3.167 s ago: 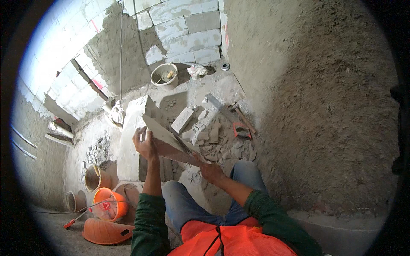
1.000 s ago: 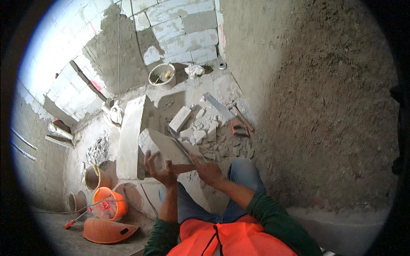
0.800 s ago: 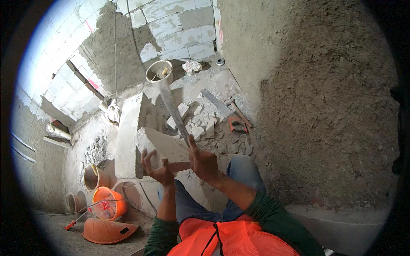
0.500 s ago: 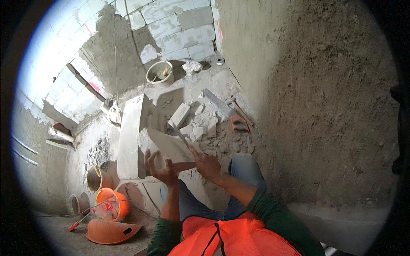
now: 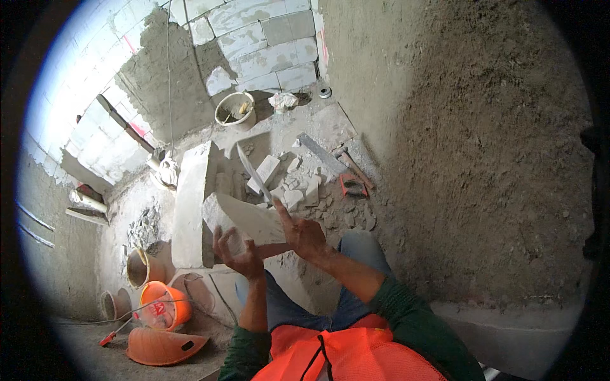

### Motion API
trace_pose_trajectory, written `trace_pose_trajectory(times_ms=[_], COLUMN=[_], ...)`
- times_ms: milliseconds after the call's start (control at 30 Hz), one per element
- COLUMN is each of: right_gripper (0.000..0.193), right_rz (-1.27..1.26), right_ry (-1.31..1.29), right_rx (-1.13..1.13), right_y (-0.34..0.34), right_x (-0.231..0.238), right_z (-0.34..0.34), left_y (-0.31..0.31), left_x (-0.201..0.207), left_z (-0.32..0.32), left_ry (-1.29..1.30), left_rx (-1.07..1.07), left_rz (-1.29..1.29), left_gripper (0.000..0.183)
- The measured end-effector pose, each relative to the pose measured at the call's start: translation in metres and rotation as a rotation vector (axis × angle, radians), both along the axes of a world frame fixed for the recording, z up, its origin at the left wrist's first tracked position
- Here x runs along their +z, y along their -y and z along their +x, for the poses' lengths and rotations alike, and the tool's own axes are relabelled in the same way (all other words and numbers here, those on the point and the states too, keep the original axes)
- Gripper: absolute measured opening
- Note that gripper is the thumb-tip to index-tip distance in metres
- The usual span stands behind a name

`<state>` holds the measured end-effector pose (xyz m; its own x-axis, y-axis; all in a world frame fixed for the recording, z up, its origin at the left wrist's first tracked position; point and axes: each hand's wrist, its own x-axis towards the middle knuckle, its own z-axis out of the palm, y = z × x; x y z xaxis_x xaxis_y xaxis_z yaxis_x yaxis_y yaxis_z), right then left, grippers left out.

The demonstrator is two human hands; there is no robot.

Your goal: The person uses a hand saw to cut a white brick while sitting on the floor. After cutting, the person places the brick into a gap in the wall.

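Observation:
My right hand (image 5: 305, 236) is closed round a tool with a long, narrow metal blade (image 5: 253, 170). Its index finger stretches along the blade, which points up and to the left; the grip is hidden in the palm. My left hand (image 5: 240, 254) cups the near left edge of a pale, rough-ended block (image 5: 244, 219), fingers curled and thumb bent. Between both hands runs a reddish-brown strip that I cannot make out. Beside the block, on the left, a long pale slab (image 5: 190, 203) lies.
Broken block pieces (image 5: 295, 190) litter the floor ahead. A handsaw (image 5: 351, 183) with a red handle lies beside a hammer (image 5: 356, 168). A white bucket (image 5: 236, 111) stands farther off. Orange hard hat (image 5: 166, 306) and orange tub-like piece (image 5: 166, 346) sit lower left. A rough wall (image 5: 483, 159) rises right.
The blade has swung up and forward, its tip now farther from me and to the left. My right hand has shifted slightly; my left hand stays at the block.

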<state>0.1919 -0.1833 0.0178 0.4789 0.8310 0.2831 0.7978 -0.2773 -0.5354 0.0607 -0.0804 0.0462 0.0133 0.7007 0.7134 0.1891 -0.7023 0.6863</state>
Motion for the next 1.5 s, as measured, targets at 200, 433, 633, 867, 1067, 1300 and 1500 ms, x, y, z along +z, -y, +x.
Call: trace_pose_trajectory(times_ms=[200,433,633,867,1067,1300,1500], right_gripper=[0.07,0.067,0.069,0.069,0.067,0.068,0.069], right_rz=[0.045,0.042,-0.137,-0.138,0.537,-0.031,0.106], right_ry=[0.091,0.045,0.003,-0.199,-0.176,0.276,-0.012], right_rx=[0.038,0.019,0.084,0.027,-0.065,0.054,0.042], right_y=[0.02,0.007,0.027,0.018,0.004,0.002,0.006], right_x=[-0.015,0.001,-0.031,-0.019,0.03,-0.049,0.006], right_z=[-0.02,-0.006,-0.021,0.003,0.004,-0.02,-0.01], left_y=[0.001,0.002,0.003,-0.012,-0.051,-0.01,0.014], left_x=[0.0,-0.003,-0.004,-0.004,-0.008,-0.018,-0.018], left_z=[-0.001,-0.002,-0.001,-0.001,-0.016,-0.039,-0.037], left_ry=[-0.047,-0.023,-0.038,-0.035,0.025,-0.002,-0.043], left_rx=[0.021,0.012,0.029,0.017,-0.012,0.042,0.107], left_rz=[0.017,0.002,-0.005,-0.005,-0.084,-0.092,-0.064], left_gripper=[0.071,0.071,0.069,0.058,0.061,0.075,0.08])
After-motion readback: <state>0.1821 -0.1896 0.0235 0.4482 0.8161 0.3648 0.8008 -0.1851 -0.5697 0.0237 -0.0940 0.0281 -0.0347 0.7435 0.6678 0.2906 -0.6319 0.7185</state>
